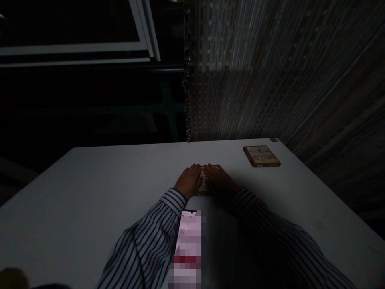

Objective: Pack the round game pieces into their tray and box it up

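A small flat box (205,188) with a printed cover and brown edges lies on the white table in front of me. My left hand (189,181) rests over its left side, fingers stretched forward and lying flat. Across its right part lies my right hand (221,179), its fingers also extended and nearly touching the left ones. Much of the box is hidden under both hands. Between my striped sleeves, a phone (189,237) with a lit screen lies closer to me, partly pixelated.
A similar flat printed box (261,155) sits at the table's far right corner. Behind the white table (120,180) hangs a string curtain (240,80) on the right; a window frame (144,32) stands at the left. The scene is dim. Something yellowish and blurred shows at bottom left.
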The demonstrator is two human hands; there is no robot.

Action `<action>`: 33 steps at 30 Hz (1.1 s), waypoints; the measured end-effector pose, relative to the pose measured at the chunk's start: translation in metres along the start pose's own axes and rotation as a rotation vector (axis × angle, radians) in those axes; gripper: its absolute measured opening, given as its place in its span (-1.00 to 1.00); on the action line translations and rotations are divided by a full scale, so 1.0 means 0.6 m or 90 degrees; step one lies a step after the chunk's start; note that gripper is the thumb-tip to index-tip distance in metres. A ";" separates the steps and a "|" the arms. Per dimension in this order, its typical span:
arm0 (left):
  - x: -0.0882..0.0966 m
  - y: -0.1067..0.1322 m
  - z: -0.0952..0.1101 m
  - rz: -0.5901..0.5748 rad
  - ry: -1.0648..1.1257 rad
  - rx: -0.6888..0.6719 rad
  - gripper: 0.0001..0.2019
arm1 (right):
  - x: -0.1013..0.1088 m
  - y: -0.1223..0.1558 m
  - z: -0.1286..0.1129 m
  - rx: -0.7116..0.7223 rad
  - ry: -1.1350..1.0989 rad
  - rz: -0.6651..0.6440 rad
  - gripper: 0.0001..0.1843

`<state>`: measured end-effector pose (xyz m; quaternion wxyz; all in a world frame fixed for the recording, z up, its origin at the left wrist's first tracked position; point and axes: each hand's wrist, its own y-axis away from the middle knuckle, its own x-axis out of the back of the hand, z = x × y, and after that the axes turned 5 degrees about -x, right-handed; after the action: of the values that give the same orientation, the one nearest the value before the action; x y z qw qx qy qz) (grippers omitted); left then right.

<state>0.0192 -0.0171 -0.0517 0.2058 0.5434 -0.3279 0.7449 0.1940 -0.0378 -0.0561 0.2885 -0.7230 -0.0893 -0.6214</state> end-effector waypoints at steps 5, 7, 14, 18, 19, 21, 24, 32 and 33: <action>0.003 0.002 0.000 -0.026 0.001 0.011 -0.58 | -0.002 0.002 0.002 -0.005 -0.012 0.004 -0.50; 0.004 0.001 0.000 -0.037 -0.001 0.018 -0.58 | 0.001 0.001 0.002 -0.008 -0.017 -0.004 -0.51; 0.004 0.000 0.002 -0.042 -0.010 0.028 -0.57 | 0.007 -0.014 -0.006 -0.030 -0.003 -0.023 -0.48; 0.004 0.002 0.001 -0.041 -0.009 0.025 -0.56 | -0.004 -0.016 -0.004 -0.042 0.007 -0.018 -0.48; 0.004 0.003 0.001 -0.041 -0.009 0.026 -0.56 | -0.007 -0.015 -0.002 -0.041 0.008 -0.020 -0.48; 0.003 0.004 -0.001 -0.041 -0.009 0.029 -0.57 | -0.012 -0.013 0.005 -0.038 0.009 -0.024 -0.46; 0.001 0.005 -0.003 -0.041 -0.009 0.028 -0.57 | -0.016 -0.006 0.018 -0.066 0.009 -0.038 -0.44; -0.001 0.006 -0.006 -0.048 -0.005 0.029 -0.55 | -0.009 0.019 0.050 -0.145 0.036 -0.070 -0.42; 0.000 0.006 -0.005 -0.049 -0.005 0.029 -0.55 | -0.007 0.017 0.049 -0.140 0.050 -0.066 -0.43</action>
<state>0.0148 -0.0171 -0.0532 0.2207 0.5631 -0.2906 0.7415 0.2228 -0.0298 -0.0648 0.1778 -0.7200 -0.0467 -0.6692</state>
